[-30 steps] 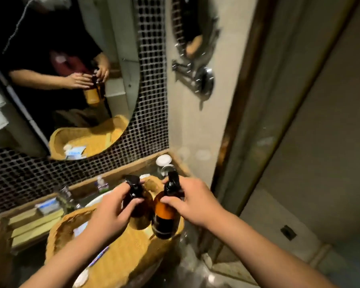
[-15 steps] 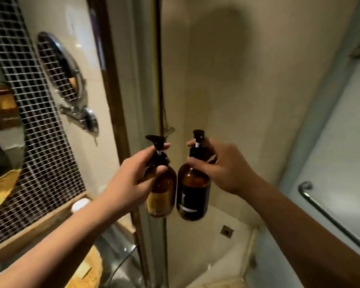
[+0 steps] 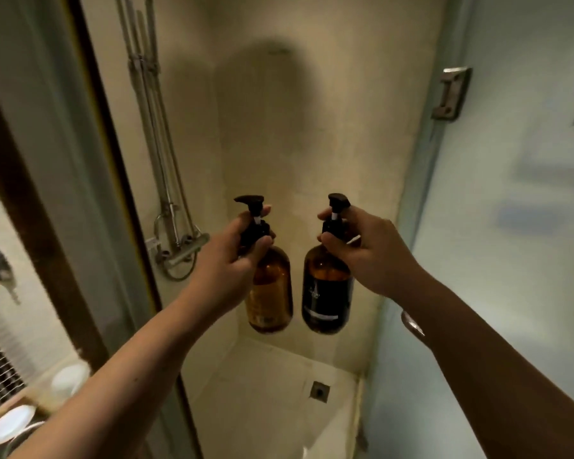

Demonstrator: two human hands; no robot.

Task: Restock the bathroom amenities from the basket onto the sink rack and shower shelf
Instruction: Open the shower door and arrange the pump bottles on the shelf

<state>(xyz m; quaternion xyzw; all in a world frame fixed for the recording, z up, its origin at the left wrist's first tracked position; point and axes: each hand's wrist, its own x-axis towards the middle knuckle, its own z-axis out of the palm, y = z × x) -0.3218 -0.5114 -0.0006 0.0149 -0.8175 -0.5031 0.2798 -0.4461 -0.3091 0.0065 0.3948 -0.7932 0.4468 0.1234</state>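
The fingers [image 3: 262, 241] of the left hand [image 3: 226, 263] are wrapped tight around the black pump neck of the left amber bottle [image 3: 270, 293], and the fingers [image 3: 330, 241] of the right hand [image 3: 368, 256] hold the neck of the right amber bottle [image 3: 327, 289] in the same way. So both hands are closed, each on 1 bottle. The 2 bottles hang straight down below the fingers, with the long axis upright, the pump on top and the base at the bottom. They are side by side, near each other but apart, and about at the same height, so I judge neither hand is nearer to the shower.

Behind them is the shower wall [image 3: 312, 144], and below is the shower floor [image 3: 272, 392] with its drain [image 3: 320, 390]. On the left wall, beyond the left hand, is the shower mixer [image 3: 183, 250] with its pipes. The shower shelf itself I cannot see here. I think the carrying step is not yet finished; the next move needs a surface under the bases, because the bottles must go down upright.
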